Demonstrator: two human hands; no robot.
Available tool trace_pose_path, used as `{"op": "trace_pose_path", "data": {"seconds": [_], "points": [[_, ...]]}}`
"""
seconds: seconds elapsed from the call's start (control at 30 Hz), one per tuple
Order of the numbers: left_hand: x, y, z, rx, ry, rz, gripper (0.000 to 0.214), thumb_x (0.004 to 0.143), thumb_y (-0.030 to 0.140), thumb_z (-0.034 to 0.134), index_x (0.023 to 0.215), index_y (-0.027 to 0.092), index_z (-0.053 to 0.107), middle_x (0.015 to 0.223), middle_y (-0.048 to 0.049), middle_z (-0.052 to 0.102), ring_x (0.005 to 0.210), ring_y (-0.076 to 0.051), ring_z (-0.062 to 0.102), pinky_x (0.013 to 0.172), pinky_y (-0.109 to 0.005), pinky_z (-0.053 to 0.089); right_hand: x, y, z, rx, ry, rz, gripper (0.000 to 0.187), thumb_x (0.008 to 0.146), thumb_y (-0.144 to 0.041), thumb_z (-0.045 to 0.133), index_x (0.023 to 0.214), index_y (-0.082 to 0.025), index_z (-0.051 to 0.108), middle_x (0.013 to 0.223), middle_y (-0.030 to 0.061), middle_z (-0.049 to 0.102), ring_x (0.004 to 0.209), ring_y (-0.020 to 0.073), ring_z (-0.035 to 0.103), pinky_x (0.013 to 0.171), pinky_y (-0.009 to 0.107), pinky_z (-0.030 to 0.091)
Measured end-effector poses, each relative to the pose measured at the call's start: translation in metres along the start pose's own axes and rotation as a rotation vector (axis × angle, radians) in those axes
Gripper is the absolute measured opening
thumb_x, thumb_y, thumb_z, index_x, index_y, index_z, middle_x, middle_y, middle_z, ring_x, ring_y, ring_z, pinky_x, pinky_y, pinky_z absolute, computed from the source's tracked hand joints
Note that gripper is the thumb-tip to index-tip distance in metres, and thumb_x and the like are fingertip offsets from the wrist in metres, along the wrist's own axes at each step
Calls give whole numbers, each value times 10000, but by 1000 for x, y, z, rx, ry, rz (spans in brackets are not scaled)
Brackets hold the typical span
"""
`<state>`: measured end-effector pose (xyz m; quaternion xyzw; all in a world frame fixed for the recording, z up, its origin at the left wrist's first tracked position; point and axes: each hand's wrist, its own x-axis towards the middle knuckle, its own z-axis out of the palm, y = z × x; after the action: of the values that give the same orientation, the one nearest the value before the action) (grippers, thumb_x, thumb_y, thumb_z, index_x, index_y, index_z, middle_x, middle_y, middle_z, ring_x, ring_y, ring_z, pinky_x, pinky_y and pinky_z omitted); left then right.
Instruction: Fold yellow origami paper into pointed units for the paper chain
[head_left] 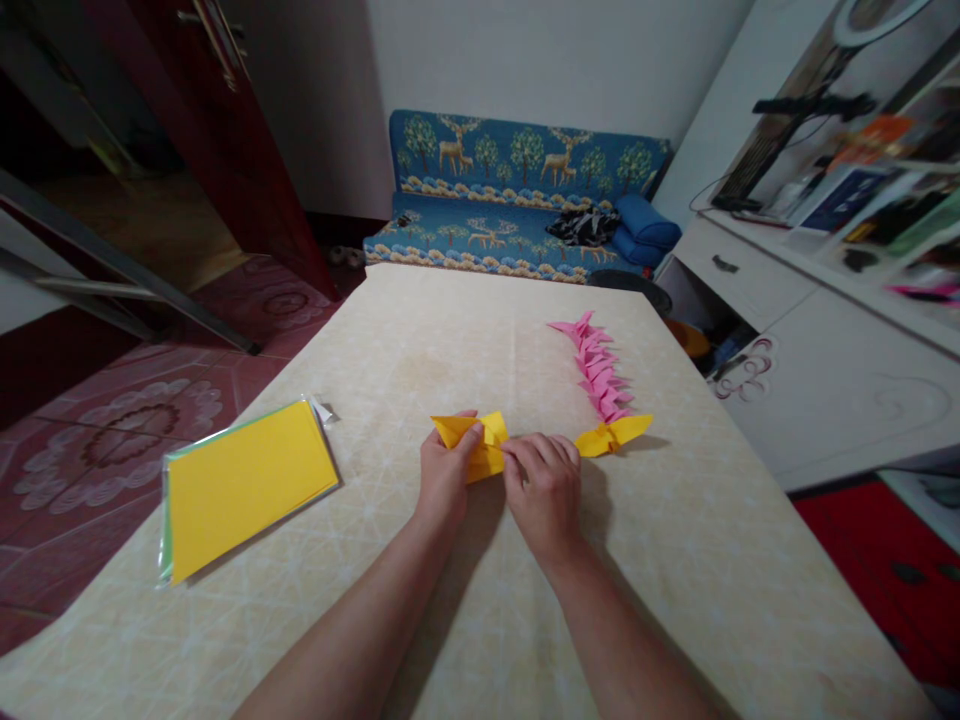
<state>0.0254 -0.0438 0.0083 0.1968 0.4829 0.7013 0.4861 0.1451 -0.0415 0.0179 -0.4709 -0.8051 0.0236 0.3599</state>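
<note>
The left hand has its fingers closed narrowly on a folded yellow paper, with the thumb lying over the top flap and pinching its near-left part. The right hand sits just beside it. Its fingers are bent down with the tips touching the paper's right end. The thumb is hidden, so whether this hand pinches or only presses cannot be told. The paper lies flat on the surface between the two sets of fingertips and pokes out beyond them on the far side. Just right of the right fingers, not touching them, lies a second yellow folded piece. It sits at the near end of a pink paper chain that runs away from the hands. Well to the left of the left fingers rests a plastic sleeve of yellow sheets.
</note>
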Motion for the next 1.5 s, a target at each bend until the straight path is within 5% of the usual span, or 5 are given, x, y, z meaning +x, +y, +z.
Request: {"op": "trace_pose_path", "data": {"seconds": [0.4,0.8,1.13,1.33,1.5], "points": [[-4,4,2,31,-7,-17,596,542,297,805,1074,132,594,829,-57,660,682,-148,621,670,-273,467,1,-2,-2,28,9,-22,121,803,-112,529,804,-200,611,765,27,605,816,180,539,910,381,322],[-8,5,8,-402,-40,-154,507,692,161,717,1158,245,536,972,-29,661,798,-131,635,741,-240,500,-1,-19,20,998,22,576,285,721,-275,660,963,-164,558,887,55,649,789,184,614,696,288,487],[-15,14,8,-255,-103,-4,533,756,288,663,1254,281,474,1214,-89,577,1009,-194,602,806,-287,485,8,1,9,1117,172,677,164,734,-262,615,852,-151,589,764,24,643,683,152,593,608,239,460],[-2,27,-4,23,-122,35,341,751,368,654,1059,220,649,1231,-96,573,1137,-229,519,836,-300,468,11,24,-5,1051,-35,590,59,700,-200,595,737,-158,581,674,-8,597,601,127,539,537,207,406],[-5,22,-1,99,-277,-160,336,695,375,709,923,129,697,931,-119,688,804,-192,636,687,-271,487,7,18,-4,997,-182,528,28,718,-185,565,722,-161,580,645,-26,549,578,114,503,514,198,377]]}}
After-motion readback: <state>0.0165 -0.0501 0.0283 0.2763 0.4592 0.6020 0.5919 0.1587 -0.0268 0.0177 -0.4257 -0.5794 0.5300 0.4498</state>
